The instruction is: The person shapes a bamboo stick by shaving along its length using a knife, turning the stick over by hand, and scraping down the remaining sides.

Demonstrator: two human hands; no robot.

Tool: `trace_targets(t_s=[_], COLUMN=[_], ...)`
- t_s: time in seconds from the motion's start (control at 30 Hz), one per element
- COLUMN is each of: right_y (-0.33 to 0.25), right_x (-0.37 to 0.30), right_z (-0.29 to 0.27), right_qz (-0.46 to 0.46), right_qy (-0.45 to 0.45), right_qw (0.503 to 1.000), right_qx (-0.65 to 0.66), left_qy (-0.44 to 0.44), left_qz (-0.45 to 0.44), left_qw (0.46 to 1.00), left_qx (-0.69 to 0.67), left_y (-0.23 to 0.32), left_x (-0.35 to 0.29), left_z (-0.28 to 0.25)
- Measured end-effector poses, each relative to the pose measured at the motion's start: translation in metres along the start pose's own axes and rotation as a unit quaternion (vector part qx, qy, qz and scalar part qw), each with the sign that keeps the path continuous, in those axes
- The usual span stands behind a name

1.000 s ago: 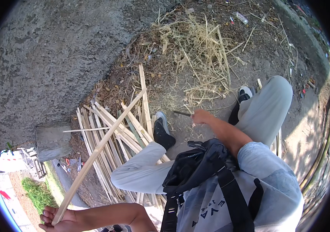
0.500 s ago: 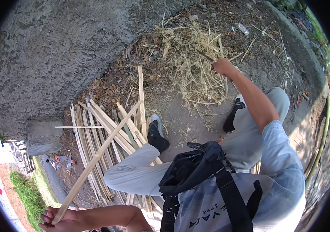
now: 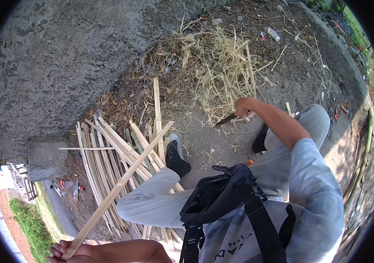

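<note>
My left hand [image 3: 69, 250], at the lower left, is closed round the near end of a long pale bamboo strip [image 3: 119, 187]. The strip slants up and to the right over a stack of similar strips [image 3: 100, 171], its far end close to my left shoe [image 3: 176, 155]. My right hand [image 3: 245, 107] is wrapped round the handle of a knife, and its dark blade [image 3: 227, 119] points down and left. That blade is just below a heap of curly pale shavings [image 3: 226, 65], apart from the strip.
A big grey rock [image 3: 64, 65] fills the upper left, with a small concrete block [image 3: 46, 160] below it. My right shoe [image 3: 261, 139] is planted below the knife hand. A clear plastic bottle [image 3: 273, 34] lies beyond the shavings. A green pole [image 3: 366, 153] runs along the far right.
My right hand has drawn the knife back toward me, from over the shavings to their near edge. The left hand and its bamboo strip have barely moved.
</note>
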State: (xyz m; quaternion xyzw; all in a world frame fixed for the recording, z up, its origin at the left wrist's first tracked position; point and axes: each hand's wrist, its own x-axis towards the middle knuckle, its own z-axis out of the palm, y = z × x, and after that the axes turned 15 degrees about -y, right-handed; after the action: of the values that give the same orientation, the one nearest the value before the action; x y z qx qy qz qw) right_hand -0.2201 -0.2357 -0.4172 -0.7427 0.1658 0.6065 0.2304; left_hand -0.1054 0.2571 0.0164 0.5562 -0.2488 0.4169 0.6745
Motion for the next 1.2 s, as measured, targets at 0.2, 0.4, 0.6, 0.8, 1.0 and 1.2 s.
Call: trace_targets(t_s=[0.2,0.4,0.6,0.8,1.0,1.2], right_y=[0.017,0.061,0.061,0.051,0.066,-0.001], right_x=[-0.055,-0.066,-0.063,-0.072,-0.074,-0.137], right_z=[-0.065,-0.132,-0.126,-0.102,-0.057,-0.015], right_qz=[0.133,0.177,0.201,0.073,-0.005,0.038], right_qy=[0.363,0.491,0.562,0.134,-0.027,0.275], right_qw=[0.922,0.849,0.79,0.985,0.953,0.956], right_qx=[0.027,0.079,0.142,0.082,0.302,0.1], left_qy=[0.038,0.003,0.008,-0.089,-0.099,-0.043], left_qz=[-0.004,0.01,0.007,-0.04,-0.044,-0.088], left_qw=[0.999,0.994,0.997,0.994,0.987,0.99], left_qx=[0.028,0.112,0.083,-0.043,-0.119,-0.098], left_y=[-0.001,0.0,0.003,-0.002,-0.002,-0.004], left_x=[-0.005,-0.002,-0.01,-0.002,-0.015,-0.048], left_z=[0.003,-0.005,0.011,-0.015,0.007,0.073])
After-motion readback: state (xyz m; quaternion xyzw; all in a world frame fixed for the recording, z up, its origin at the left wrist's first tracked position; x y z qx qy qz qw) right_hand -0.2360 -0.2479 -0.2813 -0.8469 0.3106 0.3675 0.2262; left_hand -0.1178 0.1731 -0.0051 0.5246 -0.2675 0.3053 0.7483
